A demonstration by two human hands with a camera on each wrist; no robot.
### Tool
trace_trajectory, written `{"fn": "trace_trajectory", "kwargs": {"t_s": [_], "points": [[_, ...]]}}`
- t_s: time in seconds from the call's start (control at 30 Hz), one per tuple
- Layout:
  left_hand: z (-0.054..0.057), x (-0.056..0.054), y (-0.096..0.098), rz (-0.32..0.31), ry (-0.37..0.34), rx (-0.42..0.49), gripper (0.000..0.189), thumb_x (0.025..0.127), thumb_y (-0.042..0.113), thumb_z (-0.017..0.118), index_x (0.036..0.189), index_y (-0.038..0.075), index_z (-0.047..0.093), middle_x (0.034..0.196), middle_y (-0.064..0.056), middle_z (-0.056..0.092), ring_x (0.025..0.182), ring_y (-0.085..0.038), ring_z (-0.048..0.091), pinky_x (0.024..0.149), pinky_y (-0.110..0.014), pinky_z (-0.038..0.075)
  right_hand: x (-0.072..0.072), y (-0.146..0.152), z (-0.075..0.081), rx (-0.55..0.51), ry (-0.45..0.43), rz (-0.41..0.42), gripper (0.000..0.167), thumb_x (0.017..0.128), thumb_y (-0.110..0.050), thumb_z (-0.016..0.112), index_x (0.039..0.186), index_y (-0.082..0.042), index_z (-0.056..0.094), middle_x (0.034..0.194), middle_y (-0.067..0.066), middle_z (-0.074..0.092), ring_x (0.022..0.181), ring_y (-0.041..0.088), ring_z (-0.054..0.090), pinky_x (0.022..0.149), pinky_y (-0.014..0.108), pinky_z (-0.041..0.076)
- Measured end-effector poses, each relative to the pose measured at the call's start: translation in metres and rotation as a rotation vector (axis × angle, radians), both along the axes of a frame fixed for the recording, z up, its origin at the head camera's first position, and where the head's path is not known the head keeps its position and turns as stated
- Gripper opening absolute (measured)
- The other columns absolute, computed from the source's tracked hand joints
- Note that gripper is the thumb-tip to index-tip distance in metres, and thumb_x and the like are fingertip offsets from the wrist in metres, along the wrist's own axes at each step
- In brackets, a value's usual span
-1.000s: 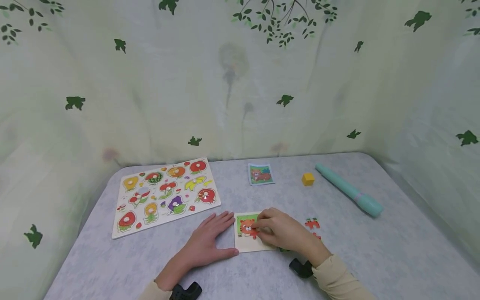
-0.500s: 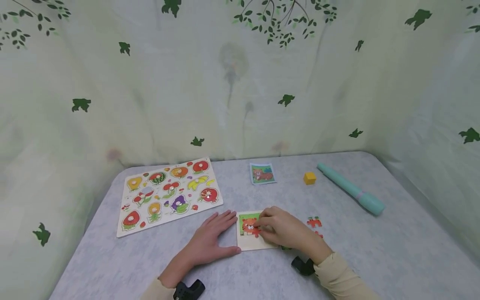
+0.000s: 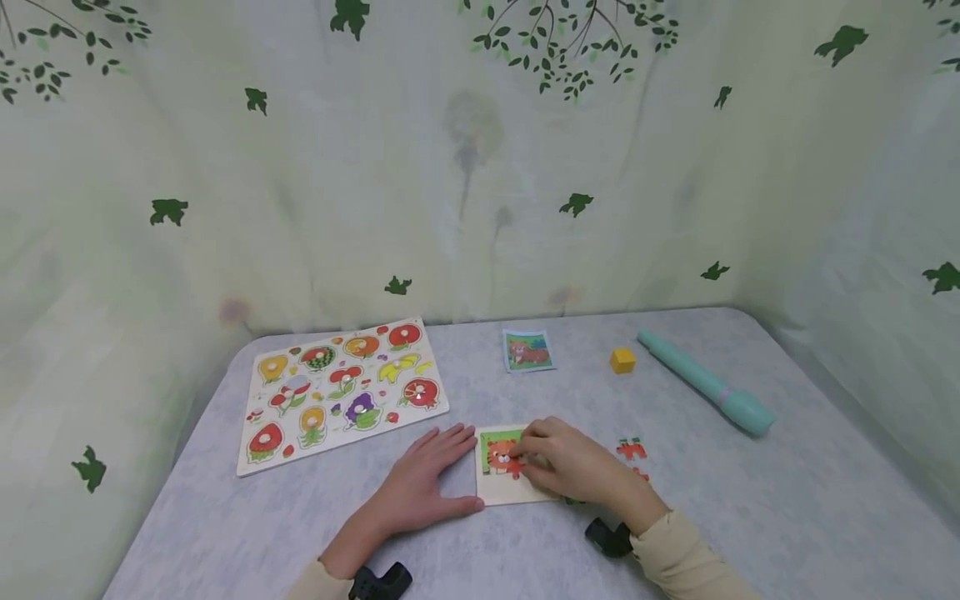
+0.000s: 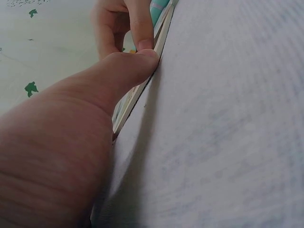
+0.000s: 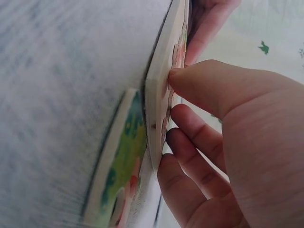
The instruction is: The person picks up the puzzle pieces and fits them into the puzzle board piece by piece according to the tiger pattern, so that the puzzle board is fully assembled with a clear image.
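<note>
A small pale wooden jigsaw board (image 3: 517, 493) lies flat on the table, with an orange tiger picture (image 3: 498, 457) partly filled in on green. Along its left edge my left hand (image 3: 423, 483) rests with fingers straight, the thumb at the near corner. My right hand (image 3: 566, 467) bends over the board's right half, thumb and fingers curled down onto a puzzle piece that they mostly hide. From the right wrist camera, the thumb and fingertips touch the board's face (image 5: 164, 85). A loose green-edged piece (image 5: 118, 161) lies beside the board there.
Loose red puzzle pieces (image 3: 632, 450) lie right of my right hand. A fruit peg puzzle (image 3: 341, 396) sits at the back left. Behind the board are a tiger picture card (image 3: 528, 352), a yellow cube (image 3: 622, 361) and a teal tube-shaped thing (image 3: 705, 382).
The head view has shifted slightly, so everything sits a little further right. Both hands keep nearly the same places on the board.
</note>
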State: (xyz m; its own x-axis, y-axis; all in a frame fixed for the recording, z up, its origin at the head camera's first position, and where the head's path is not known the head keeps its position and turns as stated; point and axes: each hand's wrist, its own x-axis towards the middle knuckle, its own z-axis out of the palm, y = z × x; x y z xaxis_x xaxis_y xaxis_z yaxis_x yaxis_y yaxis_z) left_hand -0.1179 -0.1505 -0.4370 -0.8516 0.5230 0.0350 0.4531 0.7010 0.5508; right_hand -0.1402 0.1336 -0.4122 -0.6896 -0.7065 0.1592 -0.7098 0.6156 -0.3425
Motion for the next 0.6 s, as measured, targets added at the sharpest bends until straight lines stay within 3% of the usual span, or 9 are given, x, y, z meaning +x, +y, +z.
{"fn": "trace_trajectory", "kwargs": {"t_s": [0.23,0.6], "points": [[-0.0007,-0.0003,-0.0024,0.0,0.008,-0.016,0.091,0.086,0.067,0.072,0.156,0.017,0.047,0.165,0.004,0.039,0.156,-0.019,0.03,0.129,-0.051,0.019,0.0026,-0.0025,0.001,0.008,-0.005,-0.024,0.026,0.097,-0.031,0.074,0.121,-0.021,0.076,0.112,-0.008,0.066,0.103,0.009,0.057,0.087,0.027,0.056],[0.0007,0.0018,-0.0003,-0.008,0.016,0.005,0.089,0.086,0.062,0.074,0.156,0.013,0.048,0.164,0.0,0.041,0.156,-0.022,0.031,0.129,-0.052,0.018,0.0039,-0.0019,0.0045,0.033,-0.047,-0.038,0.031,0.098,-0.028,0.073,0.128,-0.021,0.072,0.116,-0.007,0.067,0.104,0.009,0.057,0.09,0.03,0.056]]}}
